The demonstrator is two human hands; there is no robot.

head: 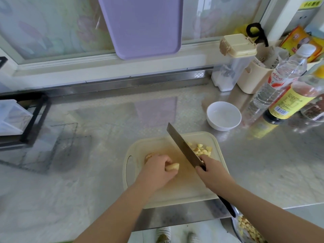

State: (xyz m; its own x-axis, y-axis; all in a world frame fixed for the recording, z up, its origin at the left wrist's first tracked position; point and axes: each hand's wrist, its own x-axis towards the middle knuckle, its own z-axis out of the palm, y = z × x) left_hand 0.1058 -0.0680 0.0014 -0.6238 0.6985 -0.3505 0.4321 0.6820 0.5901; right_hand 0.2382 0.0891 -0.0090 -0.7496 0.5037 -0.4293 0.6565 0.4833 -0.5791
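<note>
With the left grip (157, 170) curled round a fruit piece (173, 167) and the right grip (211, 170) clenching the knife (182, 146), a slipping piece could carry the left grip under its edge.

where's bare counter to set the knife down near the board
Bare counter lies left of the cutting board, up to the black rack; behind the board, left of the white bowl; and right of the board, in front of the bottles. The back right corner is crowded.
</note>
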